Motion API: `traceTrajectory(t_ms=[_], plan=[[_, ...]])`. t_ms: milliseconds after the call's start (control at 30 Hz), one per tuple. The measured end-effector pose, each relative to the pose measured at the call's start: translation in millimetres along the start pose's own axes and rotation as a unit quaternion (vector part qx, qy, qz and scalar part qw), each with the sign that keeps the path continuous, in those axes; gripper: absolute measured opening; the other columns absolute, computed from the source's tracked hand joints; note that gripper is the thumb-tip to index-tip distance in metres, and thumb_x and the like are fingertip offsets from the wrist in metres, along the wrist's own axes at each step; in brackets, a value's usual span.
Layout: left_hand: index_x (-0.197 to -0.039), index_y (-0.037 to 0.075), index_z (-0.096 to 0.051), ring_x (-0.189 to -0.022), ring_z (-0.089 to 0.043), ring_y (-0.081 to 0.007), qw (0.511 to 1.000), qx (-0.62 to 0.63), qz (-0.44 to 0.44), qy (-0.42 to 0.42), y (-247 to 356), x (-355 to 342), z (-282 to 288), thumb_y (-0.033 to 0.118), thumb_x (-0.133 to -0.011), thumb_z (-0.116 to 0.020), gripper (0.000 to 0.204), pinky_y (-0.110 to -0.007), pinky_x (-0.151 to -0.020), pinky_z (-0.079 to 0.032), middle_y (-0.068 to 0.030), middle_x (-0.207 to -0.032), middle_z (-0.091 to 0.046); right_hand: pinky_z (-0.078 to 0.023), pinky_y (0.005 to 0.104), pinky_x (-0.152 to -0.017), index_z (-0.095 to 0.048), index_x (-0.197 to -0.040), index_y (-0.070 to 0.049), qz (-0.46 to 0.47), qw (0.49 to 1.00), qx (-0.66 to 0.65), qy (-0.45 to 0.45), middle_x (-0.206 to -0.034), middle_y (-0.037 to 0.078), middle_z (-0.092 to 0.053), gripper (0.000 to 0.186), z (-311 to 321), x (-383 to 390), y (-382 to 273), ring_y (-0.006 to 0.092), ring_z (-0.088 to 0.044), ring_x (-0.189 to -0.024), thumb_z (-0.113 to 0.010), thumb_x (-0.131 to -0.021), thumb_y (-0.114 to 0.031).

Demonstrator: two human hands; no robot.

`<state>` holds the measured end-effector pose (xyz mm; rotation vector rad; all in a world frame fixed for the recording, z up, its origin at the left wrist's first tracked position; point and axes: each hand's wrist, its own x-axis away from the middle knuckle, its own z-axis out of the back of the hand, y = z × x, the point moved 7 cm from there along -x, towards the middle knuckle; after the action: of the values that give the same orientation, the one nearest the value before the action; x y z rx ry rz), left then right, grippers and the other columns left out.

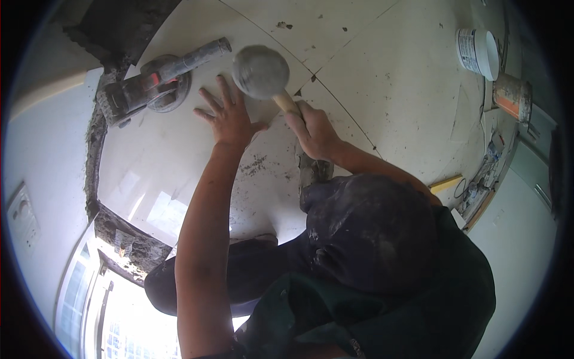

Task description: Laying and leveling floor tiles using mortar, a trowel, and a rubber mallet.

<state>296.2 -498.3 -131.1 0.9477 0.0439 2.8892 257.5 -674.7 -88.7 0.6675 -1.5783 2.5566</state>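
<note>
My right hand (317, 131) is closed around the wooden handle of a mallet (260, 72). Its big round grey head hangs over the pale floor tile (203, 161), just right of my left fingertips. Whether the head touches the tile I cannot tell. My left hand (229, 119) lies flat on that tile with fingers spread, holding nothing. Left of it rests a dusty black angle grinder (149, 87) with red parts and a round guard. Grey dirt is scattered on the tile below my hands.
Dark joints run between the floor tiles. At the upper right lie a white bucket (476, 54) and an orange-grey bucket (512, 99). A yellow bar (446, 183) lies by the right wall near debris. Rough, untiled ground (122, 30) shows at the upper left. My bent knees fill the near side.
</note>
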Motion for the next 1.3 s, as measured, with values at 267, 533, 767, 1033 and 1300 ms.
traceTrajectory(t_ms=[267, 533, 767, 1033, 1300], plan=[[-0.162, 0.018, -0.013, -0.147, 0.002, -0.0591, 1.0, -0.003, 0.006, 0.002, -1.5, -3.8, 4.8, 0.06, -0.062, -0.087, 0.131, -0.083, -0.105, -0.016, -0.0175, -0.167, 0.001, -0.048, 0.0471, -0.06, -0.056, -0.092, 0.003, -0.018, 1.0, 0.011, 0.01, -0.065, 0.02, -0.061, 0.044, 2.0, 3.2, 21.6, 0.0391, -0.064, -0.064, -0.051, -0.103, -0.04], [-0.162, 0.019, -0.009, -0.147, 0.009, -0.0581, 0.999, 0.031, 0.008, 0.01, 1.6, -0.8, -1.8, 0.057, -0.063, -0.087, 0.132, -0.083, -0.105, -0.01, -0.018, -0.168, 0.007, -0.047, 0.0463, -0.06, -0.056, -0.092, 0.003, -0.05, 0.998, -0.022, -0.017, -0.066, 0.02, -0.061, 0.047, 36.4, -4.9, 31.4, 0.0382, -0.062, -0.061, -0.049, -0.103, -0.043], [-0.162, 0.02, -0.01, -0.148, 0.008, -0.0575, 0.999, 0.028, 0.002, 0.02, 4.9, 1.1, -2.0, 0.056, -0.063, -0.088, 0.132, -0.082, -0.107, -0.011, -0.0184, -0.168, 0.005, -0.049, 0.0487, -0.065, -0.06, -0.088, 0.001, -0.062, 0.988, 0.115, -0.086, -0.072, 0.021, -0.063, 0.057, 40.0, -24.3, 55.5, 0.0393, -0.062, -0.068, -0.047, -0.101, -0.053], [-0.162, 0.018, -0.01, -0.148, 0.008, -0.0574, 0.999, 0.033, 0.009, 0.021, 3.7, -6.5, 4.5, 0.056, -0.062, -0.088, 0.132, -0.082, -0.107, -0.012, -0.0187, -0.168, 0.004, -0.054, 0.0457, -0.073, -0.071, -0.083, -0.004, -0.084, 0.889, 0.449, -0.043, -0.081, 0.018, -0.07, 0.059, 109.0, -122.5, 49.3, 0.0363, -0.068, -0.078, -0.077, -0.074, -0.063], [-0.162, 0.015, -0.01, -0.147, 0.006, -0.0595, 0.999, 0.036, 0.013, 0.0, -1.2, -3.7, 5.6, 0.06, -0.063, -0.086, 0.133, -0.083, -0.105, -0.01, -0.0203, -0.167, 0.004, -0.056, 0.047, -0.084, -0.072, -0.104, -0.005, 0.197, 0.879, 0.43, 0.065, -0.098, 0.016, -0.072, 0.057, 69.7, -226.8, -27.6, 0.035, -0.07, -0.095, -0.072, -0.083, -0.058]])
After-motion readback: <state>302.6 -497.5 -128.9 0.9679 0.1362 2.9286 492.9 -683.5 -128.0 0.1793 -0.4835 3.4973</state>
